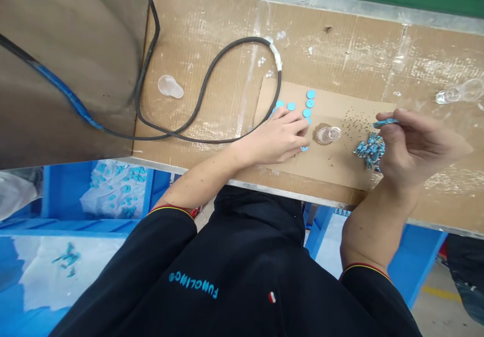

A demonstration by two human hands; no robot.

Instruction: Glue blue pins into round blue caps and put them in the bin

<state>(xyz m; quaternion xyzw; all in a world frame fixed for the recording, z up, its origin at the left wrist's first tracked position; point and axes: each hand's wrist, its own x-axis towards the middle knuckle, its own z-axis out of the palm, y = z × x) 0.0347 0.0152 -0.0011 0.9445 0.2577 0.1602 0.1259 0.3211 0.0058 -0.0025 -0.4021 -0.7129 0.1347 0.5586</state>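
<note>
My left hand rests palm down near the left part of a cardboard sheet, fingers apart and bent over small blue discs. Some discs lie beside its fingertips; a short row of round blue discs runs away from them. Raised above the sheet's right edge, my right hand pinches a small flat blue piece between thumb and forefinger. Just left of that hand sits a heap of small blue pieces. Between the hands stands a small clear plastic cup in a brownish ring.
Tiny dark grains are scattered on the sheet. A black cable loops across the bench, close to my left hand. Clear plastic pieces lie left and right. A metal box stands left; blue bins are below the edge.
</note>
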